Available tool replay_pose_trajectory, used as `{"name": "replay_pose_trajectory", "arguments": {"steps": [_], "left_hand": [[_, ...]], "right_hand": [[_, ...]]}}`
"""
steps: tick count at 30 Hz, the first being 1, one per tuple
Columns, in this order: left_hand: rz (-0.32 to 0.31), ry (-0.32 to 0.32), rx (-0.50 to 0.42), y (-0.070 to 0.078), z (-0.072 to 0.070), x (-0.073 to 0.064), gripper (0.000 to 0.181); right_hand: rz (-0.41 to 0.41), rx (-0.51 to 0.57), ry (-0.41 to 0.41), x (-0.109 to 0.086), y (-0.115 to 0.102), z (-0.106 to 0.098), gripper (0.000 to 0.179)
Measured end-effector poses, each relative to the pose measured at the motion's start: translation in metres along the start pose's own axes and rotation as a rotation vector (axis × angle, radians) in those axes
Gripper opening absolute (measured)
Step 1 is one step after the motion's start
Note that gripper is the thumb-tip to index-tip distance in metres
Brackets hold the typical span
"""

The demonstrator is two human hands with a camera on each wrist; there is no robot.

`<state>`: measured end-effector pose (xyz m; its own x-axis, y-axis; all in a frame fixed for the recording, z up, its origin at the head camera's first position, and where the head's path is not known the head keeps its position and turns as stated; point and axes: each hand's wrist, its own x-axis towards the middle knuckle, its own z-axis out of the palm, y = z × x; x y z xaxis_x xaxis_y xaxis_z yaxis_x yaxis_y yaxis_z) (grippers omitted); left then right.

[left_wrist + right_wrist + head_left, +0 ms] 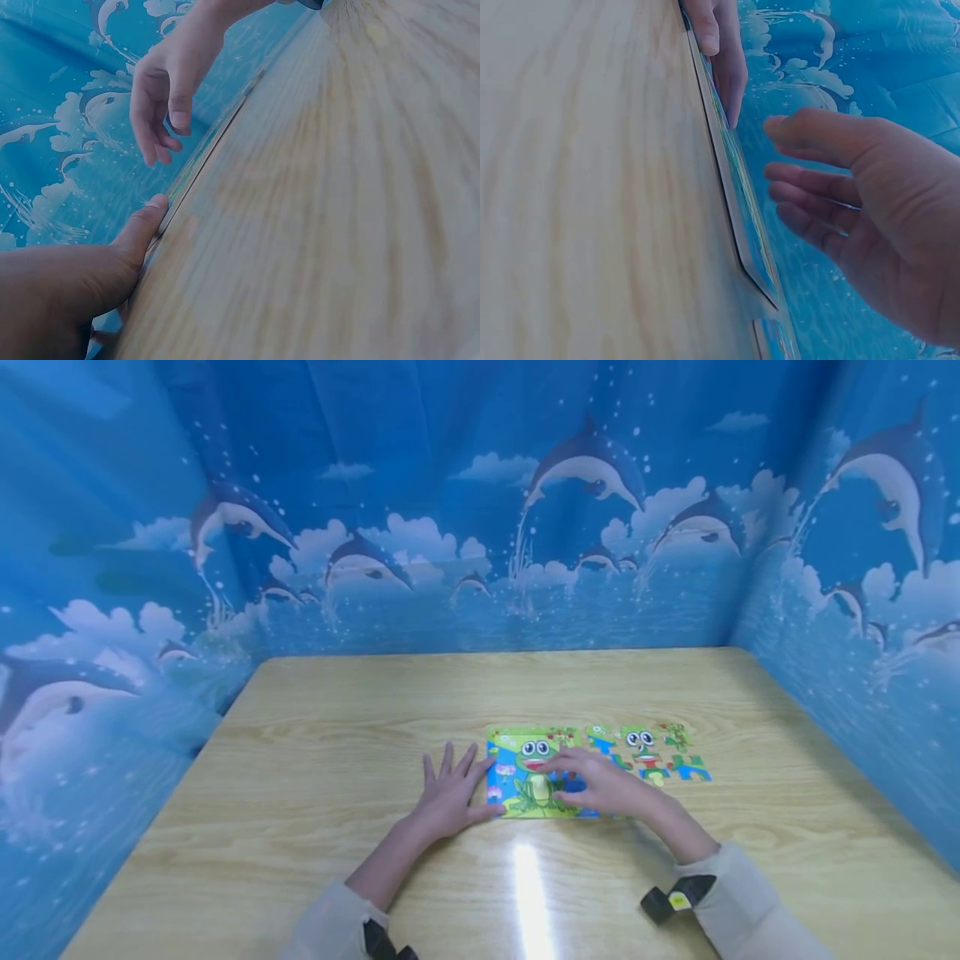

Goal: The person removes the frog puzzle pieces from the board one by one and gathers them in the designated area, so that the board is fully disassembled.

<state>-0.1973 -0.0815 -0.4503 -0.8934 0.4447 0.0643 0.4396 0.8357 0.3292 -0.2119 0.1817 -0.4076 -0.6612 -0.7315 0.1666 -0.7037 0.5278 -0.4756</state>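
Note:
A frog jigsaw puzzle board [536, 789] lies flat on the wooden table, its colourful face up. My left hand [447, 793] is spread at the board's left side; its thumb and a fingertip touch that edge. Above the right part of the board hovers my right hand [603, 783], its fingers loosely bent and nothing between them. In the right wrist view, a gap shows between the right hand [877, 202] and the board's edge [731, 180]. Loose puzzle pieces [643, 742] with frog parts lie to the right of the board, some partly hidden behind the right hand.
The wooden table [337, 727] reaches past the board on all sides. A blue curtain [450, 527] printed with dolphins stands along its back and sides. A bright light reflection falls on the tabletop in front of the board.

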Motion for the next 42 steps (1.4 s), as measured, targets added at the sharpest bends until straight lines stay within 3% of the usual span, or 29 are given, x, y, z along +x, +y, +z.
{"name": "replay_pose_trajectory", "arguments": {"steps": [5, 11, 42], "left_hand": [[-0.002, -0.002, -0.001, 0.000, -0.001, 0.000, 0.081], [-0.004, -0.008, -0.003, 0.001, -0.001, 0.000, 0.080], [0.005, -0.005, -0.003, 0.000, -0.001, 0.001, 0.080]], "right_hand": [[0.040, -0.018, -0.051, -0.001, -0.001, 0.004, 0.039], [0.042, -0.064, -0.055, -0.003, 0.000, 0.007, 0.042], [0.083, -0.004, -0.073, -0.002, -0.001, 0.009, 0.040]]}}
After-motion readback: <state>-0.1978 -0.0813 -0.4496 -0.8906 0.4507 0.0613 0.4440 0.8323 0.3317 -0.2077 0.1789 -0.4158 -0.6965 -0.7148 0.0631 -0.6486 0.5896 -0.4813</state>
